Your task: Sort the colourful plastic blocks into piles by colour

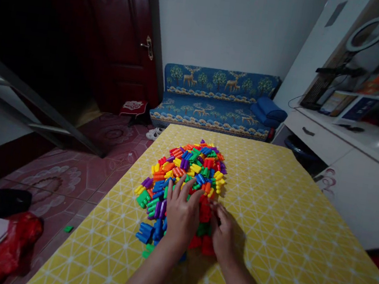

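Observation:
A heap of colourful plastic building blocks (pixel 193 163) with peg-like ends lies on the table. Over the near part of the heap, my left hand (pixel 182 213) is palm down with its fingers spread, and I see nothing gripped in it. My right hand (pixel 222 235) has its fingers closed at the right edge of a red block (pixel 205 210). Below that, more red blocks (pixel 208 246) and a green one (pixel 203 229) show between my hands. Blue blocks (pixel 145 232) lie to the left of my left wrist. My left hand hides some of the pieces beneath it.
The table wears a yellow cloth (pixel 271 208) with white lines. A blue patterned sofa (pixel 211 107) stands beyond it. At the right is a white cabinet (pixel 355 182). One green block (pixel 68 228) lies on the floor, near a red bag (pixel 25 237).

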### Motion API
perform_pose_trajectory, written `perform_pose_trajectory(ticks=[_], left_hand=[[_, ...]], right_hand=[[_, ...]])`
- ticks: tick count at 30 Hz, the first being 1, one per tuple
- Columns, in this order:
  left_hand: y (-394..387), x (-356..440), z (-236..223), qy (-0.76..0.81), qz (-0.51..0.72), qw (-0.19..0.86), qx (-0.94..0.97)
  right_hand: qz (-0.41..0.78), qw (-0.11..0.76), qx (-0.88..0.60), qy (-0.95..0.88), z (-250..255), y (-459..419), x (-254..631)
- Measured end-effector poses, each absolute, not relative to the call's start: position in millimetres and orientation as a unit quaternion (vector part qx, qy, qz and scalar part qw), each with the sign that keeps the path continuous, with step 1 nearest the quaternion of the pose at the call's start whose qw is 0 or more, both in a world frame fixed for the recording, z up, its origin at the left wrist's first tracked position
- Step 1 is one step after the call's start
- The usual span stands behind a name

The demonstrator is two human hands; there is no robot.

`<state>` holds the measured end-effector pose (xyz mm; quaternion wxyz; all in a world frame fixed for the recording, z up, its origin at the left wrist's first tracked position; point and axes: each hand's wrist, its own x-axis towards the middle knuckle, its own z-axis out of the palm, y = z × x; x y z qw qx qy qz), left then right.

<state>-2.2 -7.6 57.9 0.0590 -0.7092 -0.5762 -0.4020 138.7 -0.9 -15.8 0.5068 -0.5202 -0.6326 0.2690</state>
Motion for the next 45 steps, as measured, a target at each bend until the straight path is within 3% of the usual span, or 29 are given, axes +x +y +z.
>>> perform_pose_trajectory(ticks=[3,9,16,19,24,28,32,37,45], left_hand=[[-7,18,49,-0.535,-0.392,0.018,-0.748],[-8,18,27,-0.525,-0.355,-0.053,-0.772],[-4,13,28,-0.536,-0.378,-0.061,-0.753],[-1,11,28,-0.538,-0.391,-0.043,-0.746],[-21,11,33,-0.487,-0.393,-0.019,-0.78],[-63,12,36,-0.347,-0.327,-0.086,-0.875],[-99,-1,38,-0.276,-0.268,-0.128,-0.914],[-127,-46,25,-0.309,-0.279,-0.083,-0.905],[-152,-86,1,-0.485,-0.297,0.009,-0.823]], right_hand=[[0.286,0.525,-0.533,-0.599,-19,-2,140],[0.205,0.567,-0.566,-0.562,-21,23,160],[0.119,0.399,-0.567,-0.71,-18,71,174],[0.096,0.375,-0.555,-0.736,-21,76,175],[0.158,0.473,-0.561,-0.661,-27,74,177],[0.222,0.55,-0.559,-0.579,-30,71,178],[0.245,0.572,-0.569,-0.537,-30,68,179],[0.264,0.561,-0.582,-0.526,-26,65,181],[0.249,0.554,-0.582,-0.54,-21,58,179]])
